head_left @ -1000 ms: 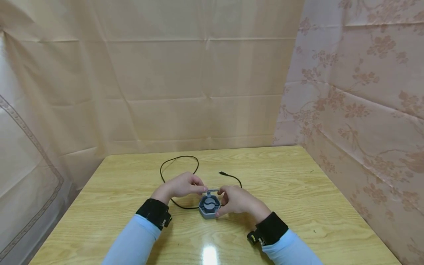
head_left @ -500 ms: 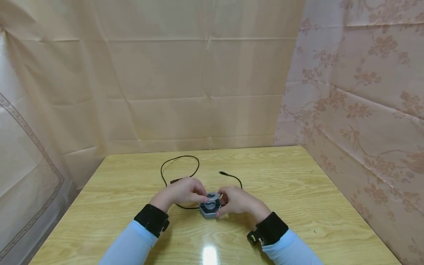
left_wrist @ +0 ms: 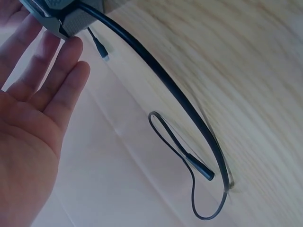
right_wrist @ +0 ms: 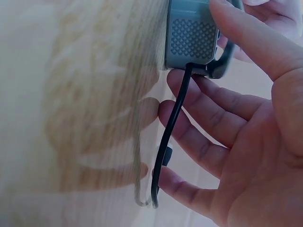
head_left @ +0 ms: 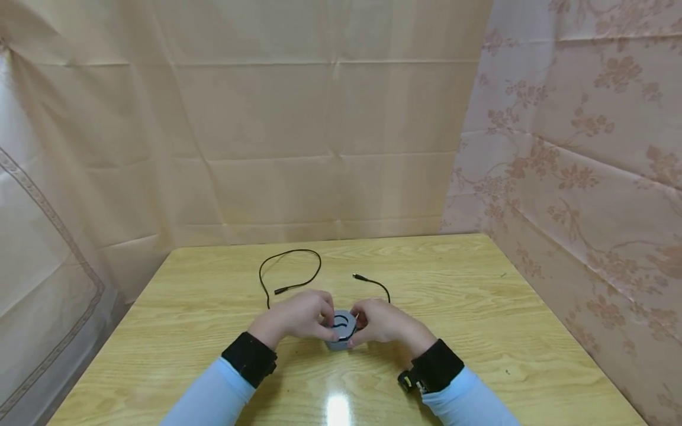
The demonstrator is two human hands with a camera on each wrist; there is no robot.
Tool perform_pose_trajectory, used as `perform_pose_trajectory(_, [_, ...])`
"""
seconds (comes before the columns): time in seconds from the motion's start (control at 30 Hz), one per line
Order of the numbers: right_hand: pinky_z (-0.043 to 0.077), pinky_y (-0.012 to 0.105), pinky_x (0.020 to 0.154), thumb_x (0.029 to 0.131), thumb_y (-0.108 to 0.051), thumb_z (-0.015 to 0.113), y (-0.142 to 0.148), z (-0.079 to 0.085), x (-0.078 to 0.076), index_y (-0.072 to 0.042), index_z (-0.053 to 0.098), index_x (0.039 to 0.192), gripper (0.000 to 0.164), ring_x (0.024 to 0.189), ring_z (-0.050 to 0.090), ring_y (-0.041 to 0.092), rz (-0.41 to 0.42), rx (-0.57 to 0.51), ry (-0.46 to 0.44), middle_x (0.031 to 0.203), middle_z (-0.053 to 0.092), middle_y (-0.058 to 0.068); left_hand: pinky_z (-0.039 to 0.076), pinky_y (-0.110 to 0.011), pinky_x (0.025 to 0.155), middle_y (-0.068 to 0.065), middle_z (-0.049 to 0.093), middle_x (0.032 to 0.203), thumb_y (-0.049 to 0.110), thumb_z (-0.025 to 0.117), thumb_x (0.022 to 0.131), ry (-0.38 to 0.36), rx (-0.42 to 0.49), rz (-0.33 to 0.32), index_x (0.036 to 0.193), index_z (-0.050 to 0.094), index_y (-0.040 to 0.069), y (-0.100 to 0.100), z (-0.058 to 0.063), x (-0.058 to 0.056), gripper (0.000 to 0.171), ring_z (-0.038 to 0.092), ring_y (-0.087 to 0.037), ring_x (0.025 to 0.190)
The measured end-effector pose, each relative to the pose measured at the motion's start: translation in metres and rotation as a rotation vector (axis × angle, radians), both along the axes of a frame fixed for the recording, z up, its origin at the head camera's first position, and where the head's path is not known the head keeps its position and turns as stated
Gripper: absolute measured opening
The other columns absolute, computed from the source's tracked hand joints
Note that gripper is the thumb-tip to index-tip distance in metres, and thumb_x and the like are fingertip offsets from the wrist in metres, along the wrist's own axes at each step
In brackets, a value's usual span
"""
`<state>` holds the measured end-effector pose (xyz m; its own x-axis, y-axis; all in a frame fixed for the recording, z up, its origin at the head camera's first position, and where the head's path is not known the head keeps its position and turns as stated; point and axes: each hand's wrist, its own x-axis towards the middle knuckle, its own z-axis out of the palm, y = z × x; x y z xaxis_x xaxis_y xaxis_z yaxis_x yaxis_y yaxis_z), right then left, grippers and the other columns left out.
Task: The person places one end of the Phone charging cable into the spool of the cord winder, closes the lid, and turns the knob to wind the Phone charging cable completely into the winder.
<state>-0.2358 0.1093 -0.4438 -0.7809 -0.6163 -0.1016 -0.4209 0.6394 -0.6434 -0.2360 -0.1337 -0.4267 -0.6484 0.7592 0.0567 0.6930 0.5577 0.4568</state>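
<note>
A small grey hexagonal case (head_left: 338,345) with dimpled sides sits on the table between both hands. Its grey lid (head_left: 348,320), with a curved dark slot, lies tilted over the top, and a gap shows along an edge in the right wrist view. My left hand (head_left: 298,318) pinches the lid from the left. My right hand (head_left: 382,320) grips the case body from the right, thumb in front and fingers behind. A black cable (left_wrist: 151,61) runs out of opposite sides of the case. The inside of the case is hidden under the lid.
The cable's longer part loops behind the left hand and ends in a black plug (head_left: 281,290). Its shorter end, another plug (head_left: 360,277), lies behind the right hand. The wooden table (head_left: 453,284) meets a beige curtain (head_left: 266,148) at the back.
The left hand has brought the lid down from upright behind the case onto its top, covering the inside. The right hand has stayed in place on the case.
</note>
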Motion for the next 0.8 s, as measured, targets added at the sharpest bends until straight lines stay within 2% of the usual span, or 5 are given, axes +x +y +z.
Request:
perform_pose_trajectory(0.17, [0.048, 0.031, 0.068, 0.08, -0.032, 0.089, 0.0005, 0.0017, 0.0005, -0.012, 0.068, 0.107, 0.04, 0.075, 0.057, 0.012, 0.014, -0.012, 0.009, 0.085, 0.062, -0.004, 0.048, -0.021, 0.065, 0.008, 0.056, 0.092, 0.034, 0.085, 0.085, 0.032, -0.033, -0.008, 0.078, 0.072, 0.021, 0.0035, -0.0016, 0.0008, 0.019, 0.053, -0.005, 0.075])
perform_pose_trajectory(0.4, [0.048, 0.03, 0.067, 0.08, -0.03, 0.089, 0.0014, 0.0019, 0.0008, -0.011, 0.068, 0.107, 0.039, 0.075, 0.057, 0.012, 0.026, -0.016, 0.003, 0.086, 0.063, -0.004, 0.047, -0.021, 0.064, 0.009, 0.055, 0.091, 0.034, 0.085, 0.085, 0.035, -0.053, 0.0, 0.077, 0.068, 0.023, 0.0051, -0.0018, 0.0017, 0.022, 0.052, -0.004, 0.075])
perform_pose_trajectory(0.8, [0.05, 0.031, 0.069, 0.08, -0.031, 0.089, 0.0023, 0.0003, -0.0002, -0.012, 0.068, 0.109, 0.041, 0.077, 0.059, 0.013, 0.022, -0.008, -0.008, 0.089, 0.065, -0.002, 0.048, -0.022, 0.066, 0.01, 0.056, 0.093, 0.041, 0.084, 0.084, 0.019, -0.018, 0.033, 0.08, 0.069, 0.024, 0.0, -0.0048, 0.002, 0.023, 0.054, -0.006, 0.077])
